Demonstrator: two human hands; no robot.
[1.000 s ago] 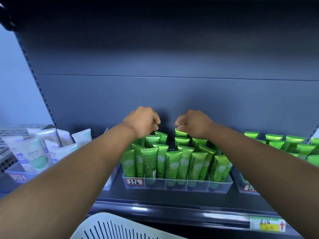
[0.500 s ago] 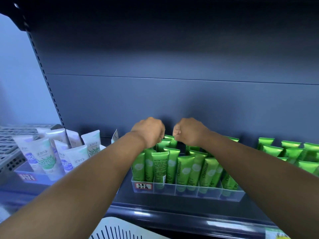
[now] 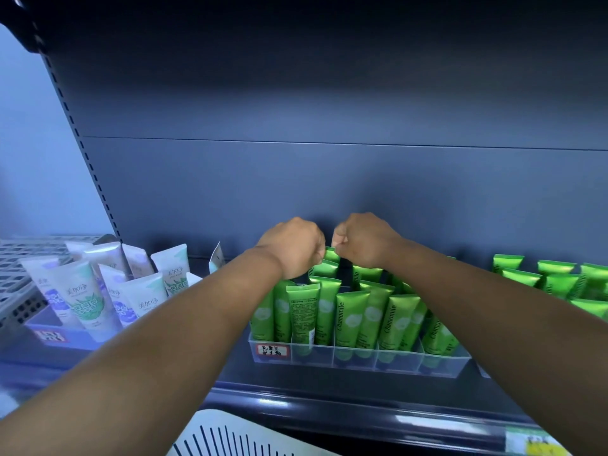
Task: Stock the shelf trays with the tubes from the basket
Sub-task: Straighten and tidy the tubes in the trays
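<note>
Several green Chamomile tubes (image 3: 348,311) stand upright in a clear divided tray (image 3: 362,357) on the dark shelf. Both arms reach over the tray to its back row. My left hand (image 3: 292,246) is a fist with fingers curled down onto the crimped top of a back-row green tube (image 3: 324,268). My right hand (image 3: 362,240) is curled the same way, pinching the top of a neighbouring green tube (image 3: 332,255). The fingertips are hidden behind the knuckles. The white slotted basket (image 3: 230,436) shows at the bottom edge; its contents are out of view.
A blue tray (image 3: 65,337) of white tubes (image 3: 82,291) stands at the left. More green tubes (image 3: 559,278) fill a tray at the right. The shelf's front rail (image 3: 362,409) carries a yellow price label (image 3: 539,445). The dark back panel rises close behind the hands.
The two fists have drawn closer together over the back row of green tubes. The view has shifted, so the trays sit further right in the frame.
</note>
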